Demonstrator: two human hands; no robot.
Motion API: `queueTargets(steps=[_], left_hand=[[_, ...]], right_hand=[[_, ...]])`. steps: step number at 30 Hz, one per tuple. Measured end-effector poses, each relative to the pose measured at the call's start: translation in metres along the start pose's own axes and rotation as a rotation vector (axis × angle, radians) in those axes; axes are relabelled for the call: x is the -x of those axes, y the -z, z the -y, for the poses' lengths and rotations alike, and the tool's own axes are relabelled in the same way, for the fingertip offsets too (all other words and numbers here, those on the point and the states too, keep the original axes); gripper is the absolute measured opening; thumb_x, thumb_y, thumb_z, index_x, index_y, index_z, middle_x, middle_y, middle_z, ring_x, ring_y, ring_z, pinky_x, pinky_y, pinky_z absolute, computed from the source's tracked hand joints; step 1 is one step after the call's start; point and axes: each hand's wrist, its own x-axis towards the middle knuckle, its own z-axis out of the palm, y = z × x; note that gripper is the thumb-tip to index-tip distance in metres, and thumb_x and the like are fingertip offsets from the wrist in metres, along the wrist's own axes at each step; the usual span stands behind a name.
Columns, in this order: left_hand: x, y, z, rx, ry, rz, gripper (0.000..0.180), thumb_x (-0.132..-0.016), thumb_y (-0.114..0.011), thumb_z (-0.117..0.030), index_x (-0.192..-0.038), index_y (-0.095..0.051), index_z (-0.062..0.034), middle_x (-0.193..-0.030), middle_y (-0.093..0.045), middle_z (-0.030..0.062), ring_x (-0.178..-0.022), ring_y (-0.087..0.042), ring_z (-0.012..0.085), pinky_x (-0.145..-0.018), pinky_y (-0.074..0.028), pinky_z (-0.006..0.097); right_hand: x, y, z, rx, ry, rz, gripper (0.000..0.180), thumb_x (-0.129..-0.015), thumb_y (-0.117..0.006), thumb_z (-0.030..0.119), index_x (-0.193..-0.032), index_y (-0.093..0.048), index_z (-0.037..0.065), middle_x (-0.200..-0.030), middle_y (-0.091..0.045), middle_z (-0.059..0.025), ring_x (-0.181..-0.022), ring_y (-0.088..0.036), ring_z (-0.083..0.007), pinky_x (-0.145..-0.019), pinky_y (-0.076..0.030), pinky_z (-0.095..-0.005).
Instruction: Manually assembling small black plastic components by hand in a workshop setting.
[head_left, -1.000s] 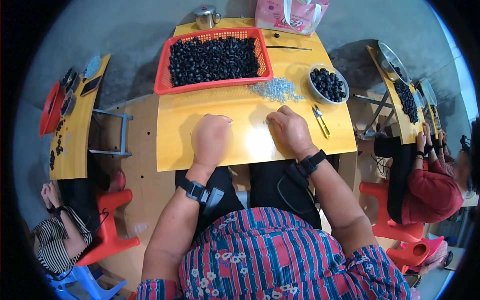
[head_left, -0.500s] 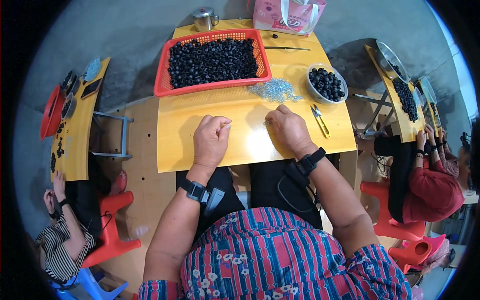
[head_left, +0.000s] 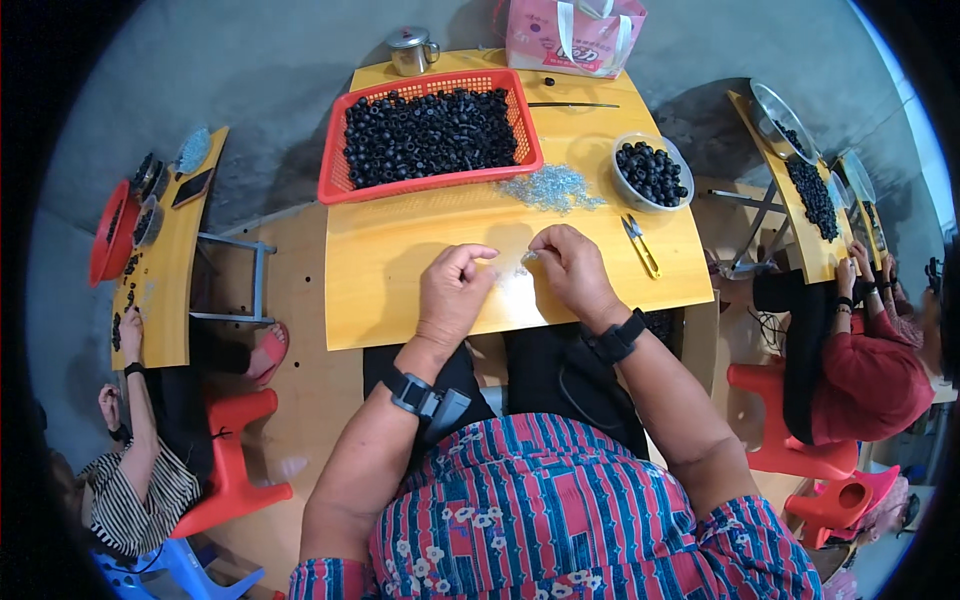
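Over the near middle of the yellow table, my left hand (head_left: 452,292) has its fingers bent, with the thumb and forefinger a little apart and nothing visible between them. Facing it, my right hand (head_left: 575,272) pinches a small clear piece (head_left: 530,257) at its fingertips; its exact shape is too small to make out. Beyond my hands lies a loose pile of small clear bluish pieces (head_left: 552,188). A red plastic basket (head_left: 428,184) full of black ring-like parts stands behind, to the left. At the right is a clear round tub (head_left: 626,190) of round black pieces.
Yellow-handled thread snips (head_left: 640,246) lie right of my right hand. A thin dark rod (head_left: 572,105), a lidded metal mug (head_left: 411,52) and a pink bag (head_left: 575,38) are at the back. People work at side tables (head_left: 172,260) to the left and right.
My left hand has moved right, nearer my right hand, and its thumb and forefinger have parted. A small clear piece now shows at my right fingertips. The left co-worker's hand has moved farther onto their table.
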Motion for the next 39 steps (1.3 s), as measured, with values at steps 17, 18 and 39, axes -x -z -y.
queueTargets(steps=[17, 18, 39], left_hand=[[-0.006, -0.003, -0.003, 0.085, 0.051, 0.058, 0.010, -0.084, -0.068, -0.004, -0.093, -0.070, -0.0011, -0.073, -0.050, -0.0025, -0.067, -0.048, 0.0065, -0.063, -0.044, 0.021], [-0.006, -0.003, 0.000, 0.092, 0.056, 0.054, 0.010, -0.085, -0.068, -0.005, -0.094, -0.070, -0.0010, -0.073, -0.051, -0.0029, -0.068, -0.048, 0.0061, -0.064, -0.044, 0.021], [-0.007, -0.003, 0.011, 0.211, 0.106, 0.009, 0.012, -0.086, -0.068, -0.005, -0.098, -0.069, -0.0004, -0.073, -0.053, -0.0051, -0.068, -0.047, 0.0034, -0.066, -0.045, 0.019]], right_hand=[[-0.005, -0.016, 0.016, -0.344, -0.287, 0.214, 0.011, -0.086, -0.063, 0.007, -0.090, -0.065, -0.003, -0.074, -0.065, -0.0106, -0.066, -0.063, -0.0186, -0.064, -0.051, -0.0313], [-0.006, -0.018, 0.016, -0.396, -0.324, 0.227, 0.011, -0.088, -0.063, 0.008, -0.090, -0.065, -0.003, -0.073, -0.065, -0.0084, -0.064, -0.061, -0.0153, -0.062, -0.051, -0.0295], [-0.003, -0.015, 0.027, -0.610, -0.522, 0.216, 0.017, -0.091, -0.063, 0.015, -0.085, -0.067, 0.000, -0.070, -0.064, -0.0022, -0.058, -0.055, -0.0062, -0.054, -0.044, -0.0211]])
